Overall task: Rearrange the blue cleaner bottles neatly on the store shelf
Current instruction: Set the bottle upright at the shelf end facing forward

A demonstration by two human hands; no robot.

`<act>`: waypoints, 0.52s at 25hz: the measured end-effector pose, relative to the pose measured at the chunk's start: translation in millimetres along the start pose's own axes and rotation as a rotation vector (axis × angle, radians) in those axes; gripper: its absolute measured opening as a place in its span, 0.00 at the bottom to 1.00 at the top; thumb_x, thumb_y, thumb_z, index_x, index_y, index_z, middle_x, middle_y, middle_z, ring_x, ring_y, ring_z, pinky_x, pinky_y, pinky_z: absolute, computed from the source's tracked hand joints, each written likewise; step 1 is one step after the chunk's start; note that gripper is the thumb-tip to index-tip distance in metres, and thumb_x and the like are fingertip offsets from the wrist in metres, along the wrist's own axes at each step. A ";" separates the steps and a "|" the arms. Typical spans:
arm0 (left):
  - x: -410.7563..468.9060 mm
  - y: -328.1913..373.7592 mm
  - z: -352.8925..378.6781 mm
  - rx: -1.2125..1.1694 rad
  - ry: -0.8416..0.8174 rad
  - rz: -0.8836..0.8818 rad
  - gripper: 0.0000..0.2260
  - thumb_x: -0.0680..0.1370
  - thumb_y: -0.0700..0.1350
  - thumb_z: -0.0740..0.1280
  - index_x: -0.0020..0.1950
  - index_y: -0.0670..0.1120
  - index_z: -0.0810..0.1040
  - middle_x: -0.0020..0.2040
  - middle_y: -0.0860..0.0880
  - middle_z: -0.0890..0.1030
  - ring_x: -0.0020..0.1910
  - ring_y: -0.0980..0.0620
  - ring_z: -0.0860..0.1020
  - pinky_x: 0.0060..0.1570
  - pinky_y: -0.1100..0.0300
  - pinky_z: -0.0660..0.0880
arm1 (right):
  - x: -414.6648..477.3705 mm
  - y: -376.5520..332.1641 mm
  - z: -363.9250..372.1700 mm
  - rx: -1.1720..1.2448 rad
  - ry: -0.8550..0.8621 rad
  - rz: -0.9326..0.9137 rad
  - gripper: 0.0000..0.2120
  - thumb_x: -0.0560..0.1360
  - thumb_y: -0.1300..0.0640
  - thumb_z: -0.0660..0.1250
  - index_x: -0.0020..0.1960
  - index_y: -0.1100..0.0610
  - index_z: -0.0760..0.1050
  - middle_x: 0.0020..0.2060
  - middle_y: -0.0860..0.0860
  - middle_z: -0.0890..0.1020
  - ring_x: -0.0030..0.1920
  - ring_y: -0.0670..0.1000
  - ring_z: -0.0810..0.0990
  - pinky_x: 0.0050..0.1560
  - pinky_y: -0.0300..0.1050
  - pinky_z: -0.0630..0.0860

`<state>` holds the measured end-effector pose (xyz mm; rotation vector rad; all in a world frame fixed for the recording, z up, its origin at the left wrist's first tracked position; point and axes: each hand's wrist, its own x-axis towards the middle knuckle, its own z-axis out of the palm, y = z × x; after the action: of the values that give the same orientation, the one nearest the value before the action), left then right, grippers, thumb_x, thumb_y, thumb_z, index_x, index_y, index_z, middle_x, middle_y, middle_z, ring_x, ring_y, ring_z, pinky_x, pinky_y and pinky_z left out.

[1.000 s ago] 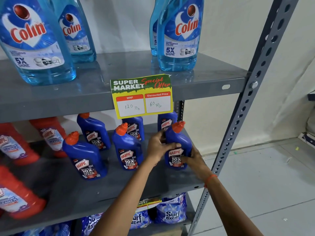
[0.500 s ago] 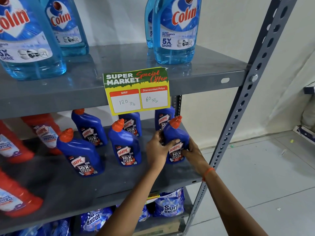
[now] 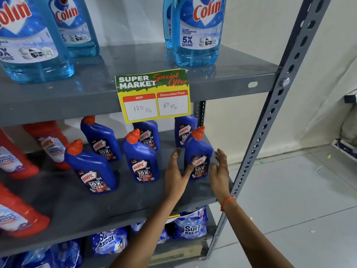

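Several dark blue Harpic cleaner bottles with orange caps stand on the grey middle shelf (image 3: 77,206). The front right bottle (image 3: 201,149) stands upright near the shelf's right end. My left hand (image 3: 176,175) is open just left of it, the thumb tip still brushing its label. My right hand (image 3: 220,171) is open just right of it, fingers spread, not gripping. Two more bottles stand in the front row: one in the middle (image 3: 142,161) and one at the left (image 3: 90,169). Three others (image 3: 101,140) (image 3: 148,132) (image 3: 183,128) stand behind them.
Red Harpic bottles (image 3: 50,144) fill the shelf's left side. Light blue Colin bottles (image 3: 197,29) stand on the upper shelf, which carries a yellow price tag (image 3: 153,95). Surf Excel packets (image 3: 191,223) lie on the shelf below. A perforated grey upright (image 3: 270,117) frames the right side; bare floor lies beyond.
Both hands were wrapped around the front right blue bottle; they have now opened and drawn slightly away, leaving it standing upright on the shelf.
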<state>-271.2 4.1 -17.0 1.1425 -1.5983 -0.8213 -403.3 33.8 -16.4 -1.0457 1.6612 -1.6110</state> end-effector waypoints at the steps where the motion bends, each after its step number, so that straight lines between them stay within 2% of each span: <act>1: -3.0 -8.4 0.3 -0.022 -0.080 -0.035 0.33 0.70 0.61 0.68 0.69 0.46 0.65 0.65 0.52 0.74 0.64 0.58 0.71 0.60 0.69 0.70 | -3.2 4.3 -1.1 0.005 -0.007 0.002 0.22 0.78 0.65 0.53 0.71 0.56 0.58 0.66 0.51 0.68 0.64 0.50 0.68 0.60 0.47 0.72; 2: -3.4 -16.6 1.6 -0.050 -0.165 -0.098 0.32 0.69 0.57 0.71 0.69 0.47 0.65 0.64 0.52 0.75 0.63 0.58 0.72 0.58 0.72 0.70 | -2.3 7.6 -1.6 -0.013 -0.036 0.036 0.21 0.78 0.64 0.53 0.70 0.57 0.60 0.66 0.53 0.69 0.64 0.52 0.70 0.59 0.47 0.72; 5: -1.3 -35.1 3.9 -0.082 -0.295 -0.235 0.24 0.70 0.46 0.74 0.64 0.46 0.71 0.59 0.46 0.80 0.60 0.49 0.77 0.55 0.64 0.74 | 4.7 11.7 -0.9 -0.188 -0.169 0.180 0.18 0.76 0.66 0.55 0.65 0.58 0.66 0.63 0.59 0.75 0.60 0.57 0.75 0.52 0.46 0.73; 9: 1.4 -29.9 1.3 -0.095 -0.254 -0.256 0.19 0.70 0.41 0.73 0.59 0.41 0.75 0.54 0.44 0.81 0.53 0.50 0.79 0.44 0.75 0.74 | 3.2 8.4 -3.7 -0.311 -0.222 0.161 0.20 0.74 0.69 0.54 0.65 0.60 0.65 0.61 0.59 0.76 0.60 0.59 0.75 0.54 0.45 0.71; 13: -18.3 -31.5 4.5 -0.097 -0.222 -0.231 0.17 0.68 0.41 0.75 0.55 0.42 0.77 0.52 0.45 0.83 0.48 0.54 0.80 0.46 0.71 0.76 | -4.5 8.4 -8.8 -0.357 -0.221 0.178 0.20 0.73 0.71 0.54 0.63 0.63 0.66 0.60 0.61 0.77 0.57 0.60 0.76 0.52 0.46 0.71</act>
<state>-264.7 10.9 -52.6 1.2140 -1.6036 -1.1991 -409.6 41.9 -24.3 -1.1624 1.8681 -1.0676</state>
